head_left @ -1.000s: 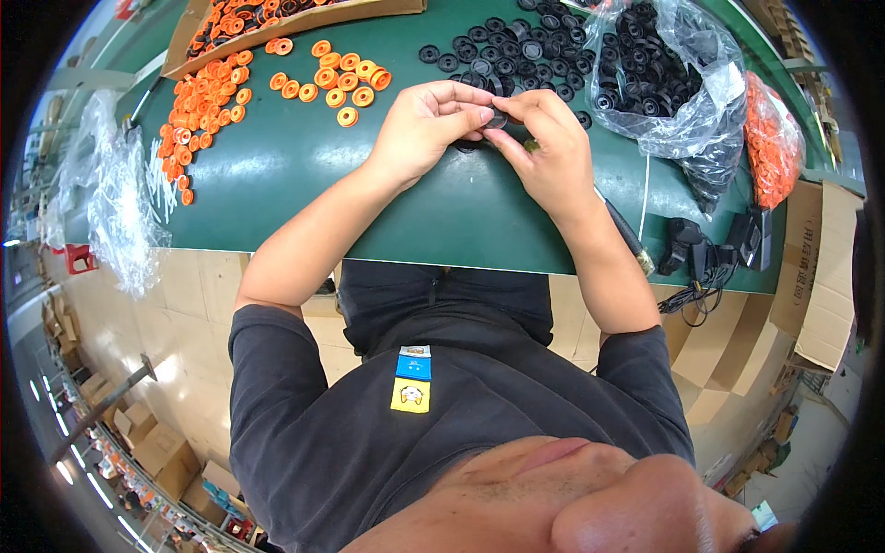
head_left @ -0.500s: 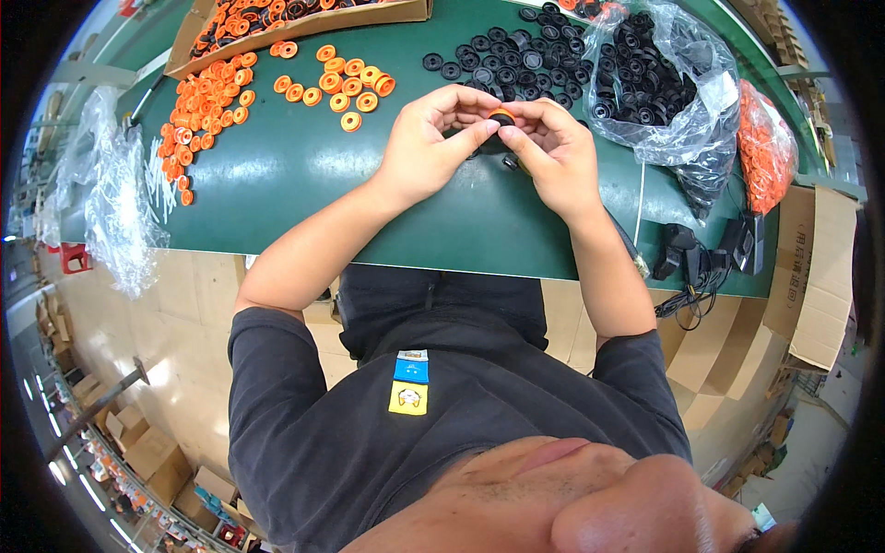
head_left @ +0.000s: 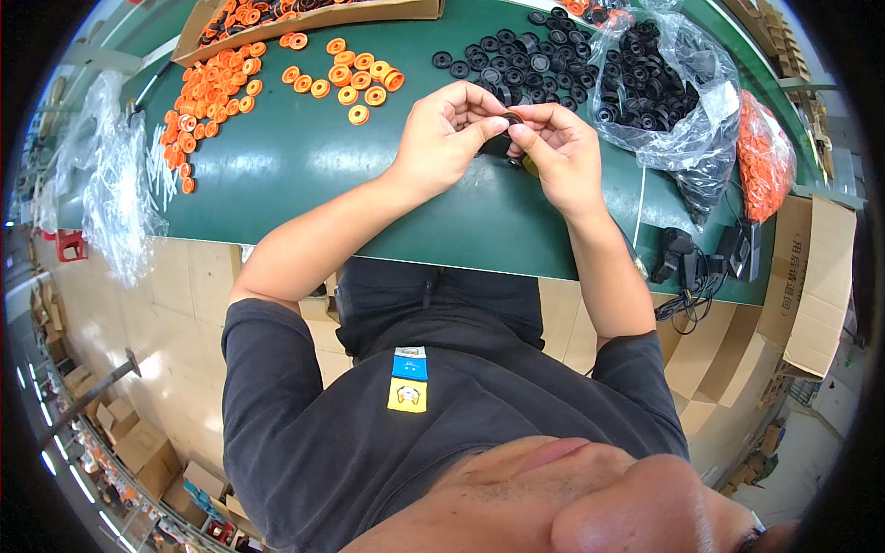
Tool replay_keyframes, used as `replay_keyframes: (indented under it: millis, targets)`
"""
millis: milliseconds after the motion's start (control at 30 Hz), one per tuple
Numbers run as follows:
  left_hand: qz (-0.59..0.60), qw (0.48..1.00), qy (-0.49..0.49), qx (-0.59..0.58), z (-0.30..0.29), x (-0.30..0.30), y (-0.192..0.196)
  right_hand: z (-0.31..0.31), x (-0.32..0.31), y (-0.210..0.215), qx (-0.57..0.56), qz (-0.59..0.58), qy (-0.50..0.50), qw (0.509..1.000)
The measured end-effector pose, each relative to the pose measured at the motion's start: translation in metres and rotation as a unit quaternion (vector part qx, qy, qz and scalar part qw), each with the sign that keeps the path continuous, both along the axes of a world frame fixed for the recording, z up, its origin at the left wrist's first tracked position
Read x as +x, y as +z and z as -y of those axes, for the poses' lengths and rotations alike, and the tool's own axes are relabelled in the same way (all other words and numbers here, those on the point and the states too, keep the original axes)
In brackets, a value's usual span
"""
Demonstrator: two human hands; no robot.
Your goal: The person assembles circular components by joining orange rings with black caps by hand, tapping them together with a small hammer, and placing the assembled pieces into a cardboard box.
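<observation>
Between the fingertips of both hands is a small black-and-orange wheel [head_left: 513, 118]. My left hand [head_left: 452, 134] pinches one side of it with thumb and forefinger. On the other side, my right hand [head_left: 559, 155] grips it in the same way, its thumb below. The fingers cover most of the wheel. Just below the hands, a dark object with a yellowish part [head_left: 529, 166] is partly hidden by my right hand. Past my fingertips lies a heap of black wheels [head_left: 525, 64]. Orange rings [head_left: 358, 78] are scattered to the left of my left hand.
More orange rings [head_left: 217, 88] form a pile beside a cardboard box [head_left: 323, 16] at the far left. On the right stand a clear bag of black wheels [head_left: 650, 83] and a bag of orange parts [head_left: 765, 157]. A black cabled device [head_left: 678, 253] lies near the table's front edge.
Both hands still hold the wheel at nearly the same place. The wheel is tilted differently, with less orange showing. The whole view has shifted slightly.
</observation>
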State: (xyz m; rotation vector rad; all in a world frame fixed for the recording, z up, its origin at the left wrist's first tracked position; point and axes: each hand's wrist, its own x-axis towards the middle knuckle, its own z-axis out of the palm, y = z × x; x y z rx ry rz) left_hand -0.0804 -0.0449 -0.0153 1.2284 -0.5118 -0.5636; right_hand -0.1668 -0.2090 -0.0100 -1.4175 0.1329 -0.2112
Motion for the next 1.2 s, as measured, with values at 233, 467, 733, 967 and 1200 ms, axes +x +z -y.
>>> replay_keyframes:
  millis: [233,467,733,967,1200]
  targets:
    - [-0.027,0.999,-0.026,-0.002,-0.002,0.009,-0.004,-0.003,-0.001,0.004,-0.007,-0.008,-0.014,1.0]
    - [0.308,0.918,-0.167,0.188,-0.015,0.014,0.017,0.038,0.008,-0.004,-0.234,0.093,-0.154,0.955]
    - [0.495,0.832,-0.126,0.217,-0.014,0.025,0.003,0.053,-0.004,-0.007,-0.315,0.103,-0.177,0.927]
    - [0.523,0.812,-0.139,0.221,-0.026,0.04,0.003,0.057,-0.081,0.02,-0.595,-0.177,-0.038,0.783]
    - [0.512,0.798,-0.115,0.296,-0.023,0.036,0.002,0.065,-0.084,0.02,-0.39,-0.262,0.141,0.872]
